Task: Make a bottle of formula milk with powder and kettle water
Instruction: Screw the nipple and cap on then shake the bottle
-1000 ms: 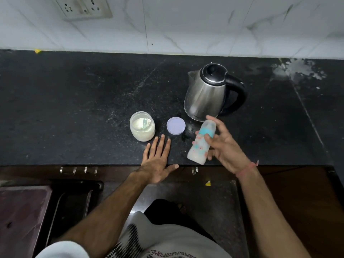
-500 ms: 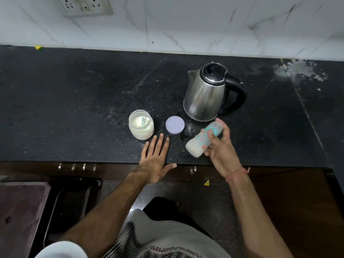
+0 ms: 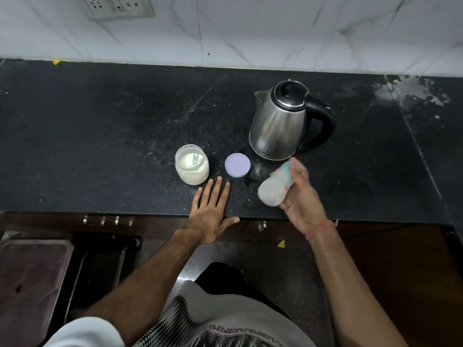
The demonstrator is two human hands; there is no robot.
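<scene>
Powder jar (image 3: 192,168), open, scoop inside, rigid and light; my left hand (image 3: 210,211) lies flat and spread on the counter edge (image 3: 100,191), holding nothing; jar lid (image 3: 237,165) just beside the steel kettle (image 3: 280,126), probably heavy, best taken by its black handle; my right hand (image 3: 299,196) is closed around the tilted, blurred baby bottle (image 3: 276,187), light, smooth plastic, gripped mid-body.

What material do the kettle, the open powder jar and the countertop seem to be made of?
Kettle: brushed stainless steel body with soft reflections; the black handle and lid look like plastic.
Powder jar: clear plastic or glass, since the pale powder shows through; which one cannot be told.
Countertop: probably polished black granite, dark with fine speckles.
</scene>
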